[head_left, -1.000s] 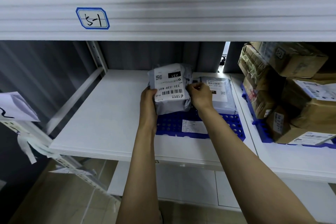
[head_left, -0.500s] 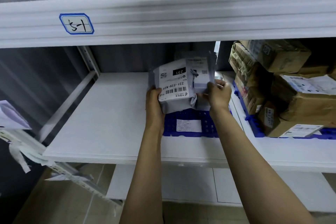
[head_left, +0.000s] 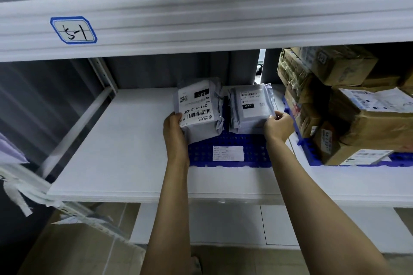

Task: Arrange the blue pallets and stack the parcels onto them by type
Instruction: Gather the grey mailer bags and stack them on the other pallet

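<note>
The left parcel (head_left: 199, 107) and the right parcel (head_left: 251, 105) sat side by side, just apart, at the back of the blue pallet (head_left: 254, 154), with their long sides running away from me. My left hand (head_left: 175, 131) gripped the left one's near left edge. My right hand (head_left: 278, 126) pinched the right one's near corner. Each parcel lay just ahead of its own hand.

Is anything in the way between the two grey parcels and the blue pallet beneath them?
Nothing visible. The left hand grips the left grey parcel and the right hand pinches the right grey parcel, both at the back half of the blue pallet. Only a flat white label lies on its front.
</note>
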`<action>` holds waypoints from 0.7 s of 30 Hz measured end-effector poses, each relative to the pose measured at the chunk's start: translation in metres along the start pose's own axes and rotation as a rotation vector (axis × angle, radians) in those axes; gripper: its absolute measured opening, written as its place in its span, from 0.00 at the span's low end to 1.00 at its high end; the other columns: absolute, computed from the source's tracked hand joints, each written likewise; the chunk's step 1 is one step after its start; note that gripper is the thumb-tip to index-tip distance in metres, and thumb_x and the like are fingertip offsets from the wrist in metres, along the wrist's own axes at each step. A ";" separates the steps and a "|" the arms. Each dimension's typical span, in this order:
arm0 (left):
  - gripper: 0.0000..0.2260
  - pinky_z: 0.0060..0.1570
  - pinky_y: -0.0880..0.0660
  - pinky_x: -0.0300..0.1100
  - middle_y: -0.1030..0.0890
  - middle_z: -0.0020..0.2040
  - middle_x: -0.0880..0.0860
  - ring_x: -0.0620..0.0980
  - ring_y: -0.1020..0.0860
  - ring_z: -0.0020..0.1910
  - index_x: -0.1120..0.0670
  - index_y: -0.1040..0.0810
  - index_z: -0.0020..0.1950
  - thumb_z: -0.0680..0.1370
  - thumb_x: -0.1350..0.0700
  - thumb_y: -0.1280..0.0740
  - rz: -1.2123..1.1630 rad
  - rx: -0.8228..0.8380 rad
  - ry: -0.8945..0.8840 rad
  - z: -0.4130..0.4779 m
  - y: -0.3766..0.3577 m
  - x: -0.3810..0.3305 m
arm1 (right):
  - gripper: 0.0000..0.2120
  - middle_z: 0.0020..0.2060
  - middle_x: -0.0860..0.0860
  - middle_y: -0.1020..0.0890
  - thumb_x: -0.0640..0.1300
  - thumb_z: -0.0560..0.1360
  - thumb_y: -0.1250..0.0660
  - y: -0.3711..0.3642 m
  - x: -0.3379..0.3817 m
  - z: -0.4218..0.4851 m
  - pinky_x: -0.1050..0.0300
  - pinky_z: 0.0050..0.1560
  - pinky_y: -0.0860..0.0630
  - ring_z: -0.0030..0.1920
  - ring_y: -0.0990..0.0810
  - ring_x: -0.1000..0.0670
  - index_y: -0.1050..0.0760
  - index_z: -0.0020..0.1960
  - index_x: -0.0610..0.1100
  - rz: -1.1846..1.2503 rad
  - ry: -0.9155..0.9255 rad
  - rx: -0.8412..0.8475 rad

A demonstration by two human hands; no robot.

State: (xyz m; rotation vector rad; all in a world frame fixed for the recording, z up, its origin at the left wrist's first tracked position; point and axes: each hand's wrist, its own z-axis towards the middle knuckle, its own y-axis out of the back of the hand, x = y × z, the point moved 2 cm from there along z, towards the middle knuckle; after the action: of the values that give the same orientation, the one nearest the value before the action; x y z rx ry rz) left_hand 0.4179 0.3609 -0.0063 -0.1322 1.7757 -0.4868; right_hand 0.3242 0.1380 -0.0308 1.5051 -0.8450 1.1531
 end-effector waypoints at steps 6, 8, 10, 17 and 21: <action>0.35 0.59 0.25 0.51 0.18 0.57 0.56 0.56 0.21 0.58 0.56 0.26 0.65 0.61 0.41 0.33 0.047 0.020 -0.014 -0.008 -0.005 0.001 | 0.21 0.69 0.44 0.30 0.42 0.76 0.35 0.005 0.009 -0.014 0.54 0.67 0.35 0.70 0.35 0.43 0.28 0.69 0.41 -0.223 0.168 -0.073; 0.30 0.54 0.23 0.48 0.18 0.56 0.57 0.55 0.20 0.56 0.57 0.25 0.65 0.66 0.44 0.34 0.063 0.044 -0.027 -0.014 -0.012 0.005 | 0.18 0.68 0.45 0.28 0.43 0.76 0.35 0.008 0.013 -0.020 0.53 0.68 0.34 0.69 0.33 0.46 0.26 0.66 0.43 -0.147 0.242 -0.065; 0.24 0.47 0.24 0.43 0.18 0.56 0.56 0.54 0.20 0.55 0.58 0.26 0.65 0.72 0.48 0.36 0.103 0.072 -0.038 -0.018 -0.018 0.010 | 0.15 0.62 0.47 0.23 0.46 0.77 0.34 0.010 0.017 -0.025 0.58 0.61 0.26 0.61 0.25 0.51 0.24 0.62 0.44 0.018 0.259 0.038; 0.19 0.41 0.24 0.30 0.21 0.60 0.54 0.45 0.21 0.52 0.56 0.32 0.70 0.79 0.58 0.37 0.287 0.165 -0.099 -0.045 -0.047 0.031 | 0.15 0.42 0.49 0.15 0.57 0.77 0.36 0.035 0.025 -0.043 0.60 0.39 0.21 0.41 0.15 0.51 0.20 0.49 0.45 0.334 0.028 0.550; 0.20 0.43 0.22 0.30 0.23 0.61 0.51 0.40 0.23 0.51 0.51 0.34 0.69 0.79 0.58 0.35 0.334 0.237 -0.036 -0.060 -0.063 0.045 | 0.12 0.45 0.49 0.14 0.51 0.74 0.31 0.050 0.014 -0.045 0.60 0.42 0.21 0.45 0.15 0.51 0.21 0.55 0.46 0.245 0.043 0.643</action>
State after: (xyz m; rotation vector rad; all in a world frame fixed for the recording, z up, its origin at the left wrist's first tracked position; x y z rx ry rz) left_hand 0.3382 0.3038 -0.0112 0.3147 1.6491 -0.4434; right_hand 0.2716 0.1704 -0.0012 1.9123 -0.6694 1.7466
